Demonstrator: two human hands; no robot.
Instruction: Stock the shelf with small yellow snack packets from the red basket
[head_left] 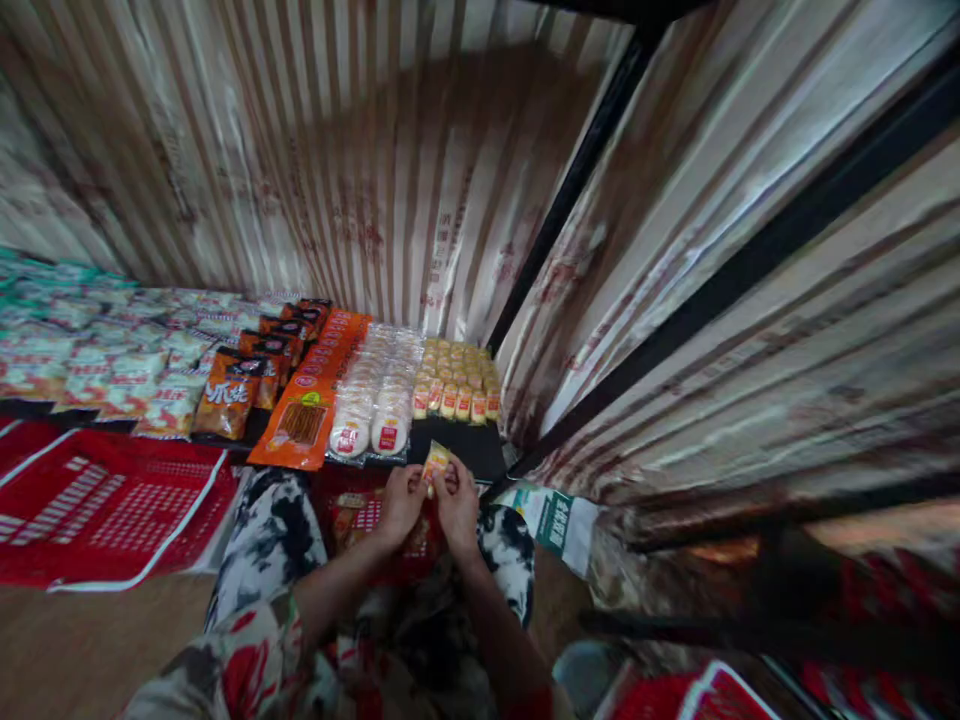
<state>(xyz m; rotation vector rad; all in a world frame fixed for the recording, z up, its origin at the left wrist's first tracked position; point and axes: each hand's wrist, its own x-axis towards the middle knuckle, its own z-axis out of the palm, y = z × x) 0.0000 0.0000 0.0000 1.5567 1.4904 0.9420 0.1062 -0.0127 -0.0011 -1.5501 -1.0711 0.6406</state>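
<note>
A small yellow wrapped snack (436, 462) is pinched between my two hands, in front of the dark shelf edge. My left hand (401, 503) grips its left side with closed fingers. On its right side, the fingers of my right hand (457, 500) are closed too. Just beyond stand rows of small yellow snack packs (459, 375) with red labels. Left of those lie white round wrapped crackers (369, 405) in clear film. Below my hands, between my knees, sits a red basket (367, 513) with more packets inside, partly covered by my arms.
An orange flat packet (307, 400), brown-orange bags (229, 392) and many pale bags (112, 350) line the shelf to the left. A red basket (112, 505) is below them. Striped sheeting (405, 170) hangs behind. Black poles (577, 185) slant on the right.
</note>
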